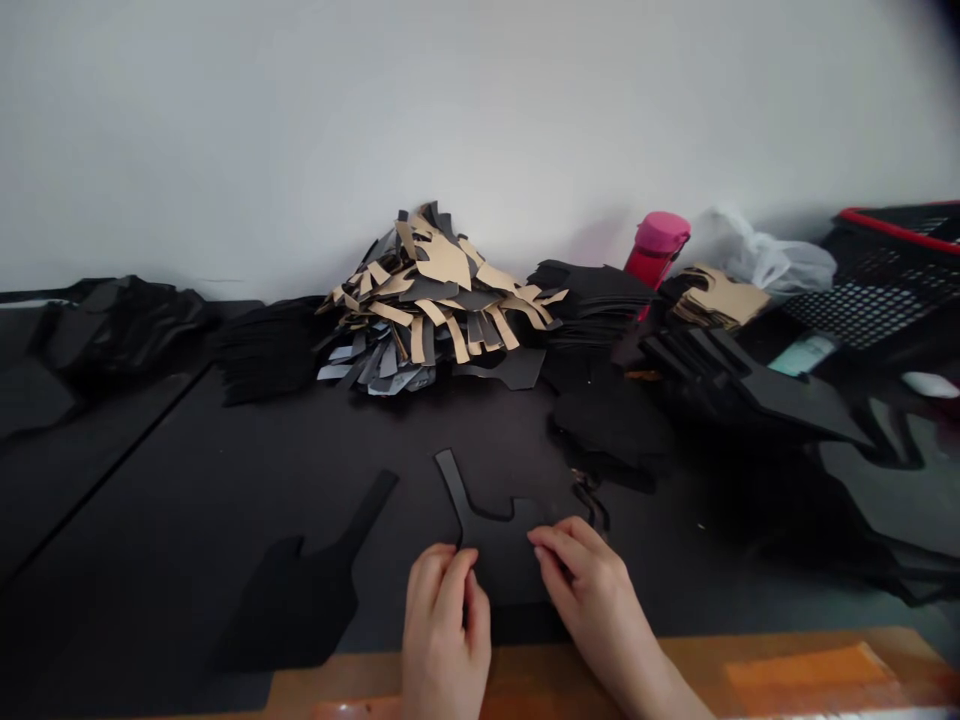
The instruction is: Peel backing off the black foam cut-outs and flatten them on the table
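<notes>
Flat black notched sheet with one long strip (495, 555): lower centre of frame.
Left hand (448, 625): pinched on the sheet's left edge.
Right hand (589, 575): pinched on its right edge.
Grip: light, even pressure should avoid creasing.

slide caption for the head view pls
Left hand and right hand hold a black cutout at a dark table, facing a heap of tan and dark scraps.

Tabletop (315, 440) allows passage; heaped cutouts (444, 264) block behind.

L/R hands (448, 625) (592, 585) apart, pinch grip ea.
</notes>
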Available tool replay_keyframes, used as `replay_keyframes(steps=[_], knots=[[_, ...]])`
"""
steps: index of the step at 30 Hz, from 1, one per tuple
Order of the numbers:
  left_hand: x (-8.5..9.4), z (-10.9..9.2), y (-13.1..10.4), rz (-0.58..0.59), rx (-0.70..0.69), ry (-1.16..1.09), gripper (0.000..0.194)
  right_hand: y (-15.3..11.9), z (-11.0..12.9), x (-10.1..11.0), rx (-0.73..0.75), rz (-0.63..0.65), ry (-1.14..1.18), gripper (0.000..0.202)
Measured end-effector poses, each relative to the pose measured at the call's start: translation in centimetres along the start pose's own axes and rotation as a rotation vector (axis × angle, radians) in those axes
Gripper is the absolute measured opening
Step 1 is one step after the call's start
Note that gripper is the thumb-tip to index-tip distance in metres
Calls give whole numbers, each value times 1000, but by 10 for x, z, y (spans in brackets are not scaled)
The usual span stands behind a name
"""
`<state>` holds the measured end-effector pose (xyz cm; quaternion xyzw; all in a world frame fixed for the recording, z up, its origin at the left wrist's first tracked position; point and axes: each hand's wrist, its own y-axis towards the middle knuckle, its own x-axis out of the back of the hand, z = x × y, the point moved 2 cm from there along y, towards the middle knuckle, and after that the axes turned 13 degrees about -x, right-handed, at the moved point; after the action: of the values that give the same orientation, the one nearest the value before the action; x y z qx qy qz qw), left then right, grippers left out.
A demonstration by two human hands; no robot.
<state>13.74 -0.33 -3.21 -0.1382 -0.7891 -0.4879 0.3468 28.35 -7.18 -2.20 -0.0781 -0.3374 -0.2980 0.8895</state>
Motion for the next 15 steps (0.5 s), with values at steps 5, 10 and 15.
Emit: replay_keyframes(steps=[5, 10, 15], knots=[[0, 1, -1, -12, -8, -3, 19, 2, 2, 1, -3, -10, -28, 22], [1, 0, 1, -13, -24, -8, 18, 2, 2, 0, -24, -1, -39, 23], [1, 0, 2, -14, -29, -1, 18, 3, 1, -1, -19, -1, -62, 24]])
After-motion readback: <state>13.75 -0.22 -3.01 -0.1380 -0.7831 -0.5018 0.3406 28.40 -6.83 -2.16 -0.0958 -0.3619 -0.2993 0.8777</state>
